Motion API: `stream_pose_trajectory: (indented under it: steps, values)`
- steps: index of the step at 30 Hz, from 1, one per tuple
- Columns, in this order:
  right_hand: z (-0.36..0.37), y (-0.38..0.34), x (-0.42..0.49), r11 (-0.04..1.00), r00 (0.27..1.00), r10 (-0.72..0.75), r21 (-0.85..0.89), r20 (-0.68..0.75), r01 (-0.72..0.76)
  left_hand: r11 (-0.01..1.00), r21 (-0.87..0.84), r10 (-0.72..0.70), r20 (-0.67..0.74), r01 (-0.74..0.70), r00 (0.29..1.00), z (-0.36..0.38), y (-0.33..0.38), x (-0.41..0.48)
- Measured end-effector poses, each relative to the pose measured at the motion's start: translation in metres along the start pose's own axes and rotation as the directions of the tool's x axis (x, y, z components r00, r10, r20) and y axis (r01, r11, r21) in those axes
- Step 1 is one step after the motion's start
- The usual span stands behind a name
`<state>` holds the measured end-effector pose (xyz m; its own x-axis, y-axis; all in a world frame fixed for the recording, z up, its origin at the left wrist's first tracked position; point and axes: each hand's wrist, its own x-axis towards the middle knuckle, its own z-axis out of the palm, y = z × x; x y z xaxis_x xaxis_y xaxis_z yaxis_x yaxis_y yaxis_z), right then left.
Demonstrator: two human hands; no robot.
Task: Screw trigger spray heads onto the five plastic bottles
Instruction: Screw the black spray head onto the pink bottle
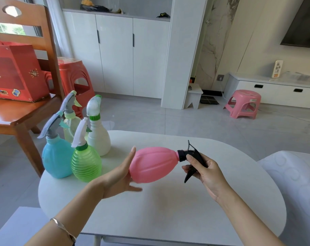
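Head view: four bottles (86, 164) were capped (one left); right hand (205, 172) gripped the spray head (189, 154) on the pink bottle (152, 164), left hand (120, 176) open-palmed against it.

The pink bottle (152, 165) is opaque plastic, smooth with a satin sheen and shallow lengthwise flutes. The black trigger head (191, 157) is hard, semi-gloss plastic. The green bottle (86, 166) is translucent plastic with a ribbed wall. The blue bottle (56, 160) and white bottle (99, 139) are opaque plastic. The tabletop (168, 210) is pale, smooth and matt (material not identifiable from here). The chair (17, 114) is glossy varnished wood. The floor (150, 119) is polished, reflective tile. The bracelet (63, 228) is bright metal.
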<state>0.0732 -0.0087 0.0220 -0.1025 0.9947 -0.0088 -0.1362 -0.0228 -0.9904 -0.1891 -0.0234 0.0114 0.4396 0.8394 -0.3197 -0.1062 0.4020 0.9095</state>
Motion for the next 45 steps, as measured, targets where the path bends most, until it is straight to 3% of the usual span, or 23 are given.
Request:
stream_pose_trajectory:
  steps: [2, 7, 10, 13, 15, 18, 20, 22, 24, 29, 31, 33, 38, 40, 43, 45]
  values:
    - [-0.001, -0.001, 0.0, 1.0, 1.0, -0.003, -0.015, 0.0, 0.003, 0.999, 0.042, -0.025, -0.035, 0.027, 0.999, -0.001, -0.003, 0.002]
    - [-0.006, -0.003, 0.003, 1.0, 0.999, 0.03, 0.003, -0.017, -0.03, 0.981, 0.001, 0.193, -0.073, -0.193, 0.979, -0.007, 0.001, 0.005]
    - [-0.001, -0.001, 0.001, 0.999, 0.999, 0.035, -0.007, -0.001, -0.035, 0.997, -0.073, 0.018, -0.049, -0.022, 0.999, -0.006, -0.002, 0.004]
    - [-0.001, 0.001, 0.0, 0.999, 0.999, 0.046, -0.008, -0.021, -0.046, 0.994, 0.082, -0.06, -0.072, 0.066, 0.996, -0.006, -0.003, 0.003]
    - [-0.004, 0.0, 0.001, 0.998, 0.997, 0.067, 0.005, -0.044, -0.067, 0.996, 0.062, 0.066, -0.061, -0.062, 0.996, -0.008, -0.002, 0.005]
    - [-0.005, -0.002, 0.001, 0.993, 0.994, 0.103, 0.066, -0.034, -0.101, 0.974, -0.118, 0.186, -0.083, -0.195, 0.979, -0.009, 0.006, 0.006]
    - [-0.002, 0.0, 0.001, 0.993, 0.994, 0.105, 0.062, -0.011, -0.104, 0.98, -0.161, 0.113, -0.037, -0.118, 0.993, -0.007, 0.007, 0.006]
    - [0.002, 0.003, 0.0, 0.993, 0.994, 0.107, 0.045, -0.009, -0.107, 0.998, -0.057, -0.039, -0.038, 0.037, 0.998, -0.004, 0.001, 0.005]
    - [0.001, 0.003, 0.0, 0.993, 0.994, 0.108, 0.04, -0.026, -0.107, 0.994, 0.071, -0.078, -0.063, 0.082, 0.995, -0.002, -0.003, 0.004]
    - [-0.005, 0.0, 0.002, 0.987, 0.991, 0.128, 0.098, -0.037, -0.124, 0.977, -0.029, 0.209, -0.065, -0.211, 0.976, -0.006, 0.003, 0.008]
    - [-0.002, 0.001, 0.001, 0.988, 0.992, 0.124, 0.097, -0.028, -0.121, 0.988, -0.082, 0.135, 0.022, -0.133, 0.991, -0.002, 0.004, 0.006]
    - [0.0, 0.001, 0.001, 0.99, 0.992, 0.12, 0.085, -0.044, -0.116, 0.998, -0.056, 0.034, -0.011, -0.035, 0.999, 0.0, 0.001, 0.006]
    - [-0.004, -0.001, 0.002, 0.984, 0.988, 0.143, 0.117, -0.053, -0.136, 0.972, -0.1, 0.204, -0.101, -0.214, 0.974, -0.004, 0.004, 0.011]
    - [-0.002, -0.002, 0.003, 0.985, 0.991, 0.132, 0.12, -0.033, -0.127, 0.976, -0.139, 0.163, -0.051, -0.169, 0.985, -0.004, 0.006, 0.009]
    - [0.0, -0.001, 0.002, 0.992, 0.995, 0.101, 0.082, -0.02, -0.099, 0.996, -0.082, -0.05, -0.058, 0.046, 0.997, 0.001, 0.003, 0.006]
    - [-0.002, -0.001, 0.003, 0.992, 0.994, 0.106, 0.069, -0.037, -0.104, 1.0, 0.023, -0.002, -0.084, 0.004, 0.996, -0.001, -0.001, 0.008]
